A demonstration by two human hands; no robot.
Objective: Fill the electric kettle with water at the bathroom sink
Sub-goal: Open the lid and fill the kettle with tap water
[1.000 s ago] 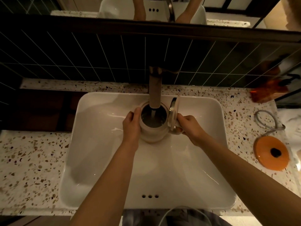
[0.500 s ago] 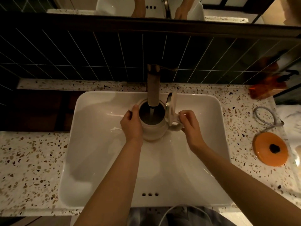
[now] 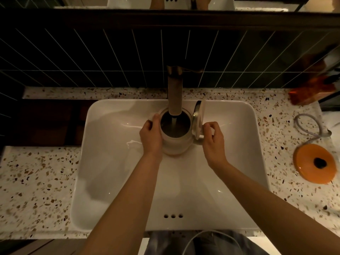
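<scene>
A cream electric kettle point(image 3: 175, 144) stands upright in the white sink point(image 3: 114, 181), directly under the tap spout point(image 3: 174, 96). Its hinged lid point(image 3: 198, 118) is flipped up on the right side. A thin stream of water falls from the spout into the dark opening. My left hand point(image 3: 151, 135) wraps the kettle's left side, thumb near the pouring lip. My right hand point(image 3: 212, 138) grips the kettle's handle just below the raised lid.
An orange round kettle base point(image 3: 314, 163) with a coiled grey cord point(image 3: 311, 129) lies on the speckled counter point(image 3: 36, 181) to the right. An orange object point(image 3: 311, 92) sits at the back right corner. Dark tiles and a mirror rise behind the tap.
The kettle has stayed under the running tap. My right hand shifted on the handle, with fingers now curled nearer the lid hinge. The view tilted slightly.
</scene>
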